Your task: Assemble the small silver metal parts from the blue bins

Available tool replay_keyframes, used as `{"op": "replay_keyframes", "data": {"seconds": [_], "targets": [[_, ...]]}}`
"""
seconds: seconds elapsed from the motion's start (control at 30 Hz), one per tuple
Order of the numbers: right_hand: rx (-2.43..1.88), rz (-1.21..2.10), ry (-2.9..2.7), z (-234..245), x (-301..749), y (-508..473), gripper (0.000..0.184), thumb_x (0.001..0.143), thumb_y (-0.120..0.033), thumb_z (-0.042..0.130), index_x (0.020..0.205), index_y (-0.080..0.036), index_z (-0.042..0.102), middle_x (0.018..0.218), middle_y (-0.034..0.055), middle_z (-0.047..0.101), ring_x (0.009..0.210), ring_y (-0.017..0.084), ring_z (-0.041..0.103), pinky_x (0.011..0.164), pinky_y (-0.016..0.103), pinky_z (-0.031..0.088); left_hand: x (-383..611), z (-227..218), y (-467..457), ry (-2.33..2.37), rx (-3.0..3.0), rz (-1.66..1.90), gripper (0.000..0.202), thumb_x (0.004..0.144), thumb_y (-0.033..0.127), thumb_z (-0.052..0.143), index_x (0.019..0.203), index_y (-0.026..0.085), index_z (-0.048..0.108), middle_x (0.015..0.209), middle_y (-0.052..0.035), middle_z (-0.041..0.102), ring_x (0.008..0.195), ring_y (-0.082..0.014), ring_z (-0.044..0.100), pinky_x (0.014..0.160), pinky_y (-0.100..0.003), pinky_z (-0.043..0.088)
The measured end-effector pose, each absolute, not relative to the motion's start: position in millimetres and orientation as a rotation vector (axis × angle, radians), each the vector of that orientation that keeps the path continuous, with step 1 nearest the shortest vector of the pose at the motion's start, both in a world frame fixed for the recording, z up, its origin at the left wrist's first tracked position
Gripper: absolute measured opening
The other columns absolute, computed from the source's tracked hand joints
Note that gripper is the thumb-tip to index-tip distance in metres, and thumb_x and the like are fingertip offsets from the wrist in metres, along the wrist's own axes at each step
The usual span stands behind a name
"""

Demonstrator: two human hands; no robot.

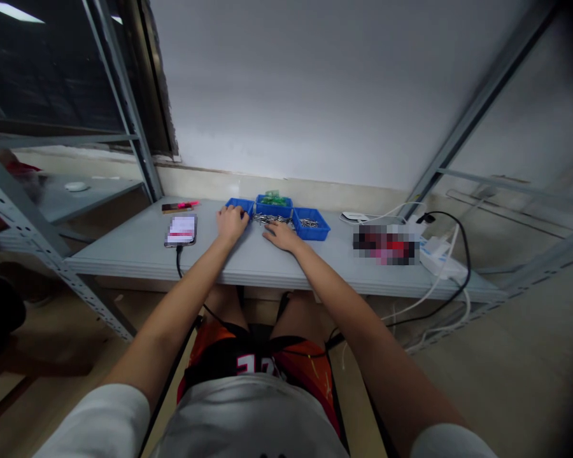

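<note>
My left hand [232, 223] reaches over the front of the left blue bin [241, 203]. Its fingers bend downward and their tips are hidden, so whether they hold anything is unclear. Palm down, my right hand [282, 236] lies at the front of a heap of small metal parts [273, 220], its fingers stretched out and apart. Behind the heap stands a blue bin [274, 208] of green pieces [273, 198]. To the right of my right hand, another blue bin [318, 233] contains small silvery metal parts [309, 222].
A phone [181, 229] with a cable lies left on the grey shelf table [262, 266], below a pink pen [188, 205]. At right are a blurred-out dark and red item [386, 245], a white power strip [442, 257] and trailing cables. Metal posts flank the table; a wall is behind.
</note>
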State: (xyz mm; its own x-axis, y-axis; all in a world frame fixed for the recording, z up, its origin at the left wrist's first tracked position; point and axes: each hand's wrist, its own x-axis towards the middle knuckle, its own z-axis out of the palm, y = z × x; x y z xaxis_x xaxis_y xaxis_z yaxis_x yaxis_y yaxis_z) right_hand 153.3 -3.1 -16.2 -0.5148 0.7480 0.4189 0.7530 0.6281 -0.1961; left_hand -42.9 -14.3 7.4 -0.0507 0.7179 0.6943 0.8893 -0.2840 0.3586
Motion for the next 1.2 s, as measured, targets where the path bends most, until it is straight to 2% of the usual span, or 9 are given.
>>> {"op": "replay_keyframes", "data": {"seconds": [0.17, 0.3, 0.43, 0.57, 0.9, 1.2], "targets": [[-1.227, -0.073, -2.464, -18.0, 148.3, -3.2, 0.035, 0.095, -0.035, 0.045, 0.114, -0.014, 0.066, 0.111, 0.0166, 0.064, 0.104, 0.025, 0.060, 0.095, 0.038, 0.042, -41.1, 6.9, -15.0, -1.778, -2.018, -1.298, 0.024, 0.085, 0.032, 0.050, 0.076, 0.015, 0.065, 0.087, -0.0171, 0.065, 0.100, -0.0337, 0.053, 0.082, -0.043, 0.038], [-1.300, -0.092, -2.479, -13.4, 148.1, -8.1, 0.037, 0.096, -0.037, 0.043, 0.116, -0.014, 0.065, 0.113, 0.0159, 0.064, 0.105, 0.025, 0.060, 0.095, 0.036, 0.042, -40.1, 8.1, -16.4, -1.848, -2.027, -1.287, 0.026, 0.086, 0.032, 0.048, 0.082, 0.015, 0.066, 0.093, -0.0178, 0.066, 0.107, -0.0337, 0.051, 0.087, -0.043, 0.038], [-1.348, -0.137, -2.485, -10.3, 146.8, -9.8, 0.042, 0.097, -0.038, 0.040, 0.126, -0.014, 0.058, 0.124, 0.0142, 0.059, 0.114, 0.022, 0.055, 0.101, 0.034, 0.038, -37.6, 12.2, -21.8, -1.947, -1.964, -1.027, 0.032, 0.089, 0.033, 0.042, 0.093, 0.014, 0.067, 0.103, -0.0174, 0.066, 0.107, -0.0323, 0.052, 0.091, -0.044, 0.037], [-1.411, -0.159, -2.465, -11.4, 144.3, -5.2, 0.047, 0.097, -0.041, 0.038, 0.134, -0.015, 0.051, 0.137, 0.0148, 0.049, 0.125, 0.023, 0.047, 0.107, 0.036, 0.033, -36.1, 15.1, -24.8, -1.943, -1.966, -0.951, 0.032, 0.090, 0.032, 0.040, 0.097, 0.015, 0.067, 0.105, -0.0163, 0.066, 0.106, -0.0317, 0.053, 0.090, -0.043, 0.037], [-1.464, -0.138, -2.457, -10.0, 148.0, -4.5, 0.042, 0.097, -0.038, 0.039, 0.117, -0.011, 0.063, 0.120, 0.0158, 0.061, 0.112, 0.024, 0.056, 0.099, 0.033, 0.039, -35.9, 13.9, -20.1, -1.727, -2.164, -1.011, 0.022, 0.086, 0.027, 0.046, 0.091, 0.016, 0.065, 0.100, -0.0133, 0.065, 0.103, -0.0290, 0.053, 0.090, -0.040, 0.038], [-1.498, -0.185, -2.387, -8.2, 153.0, -7.7, 0.035, 0.095, -0.031, 0.040, 0.111, -0.012, 0.065, 0.115, 0.0169, 0.062, 0.107, 0.024, 0.056, 0.098, 0.038, 0.041, -30.3, 11.8, -22.8, -1.288, -2.498, -1.099, 0.025, 0.088, 0.022, 0.044, 0.103, 0.015, 0.061, 0.099, -0.0097, 0.064, 0.097, -0.0218, 0.056, 0.087, -0.032, 0.043]]}}
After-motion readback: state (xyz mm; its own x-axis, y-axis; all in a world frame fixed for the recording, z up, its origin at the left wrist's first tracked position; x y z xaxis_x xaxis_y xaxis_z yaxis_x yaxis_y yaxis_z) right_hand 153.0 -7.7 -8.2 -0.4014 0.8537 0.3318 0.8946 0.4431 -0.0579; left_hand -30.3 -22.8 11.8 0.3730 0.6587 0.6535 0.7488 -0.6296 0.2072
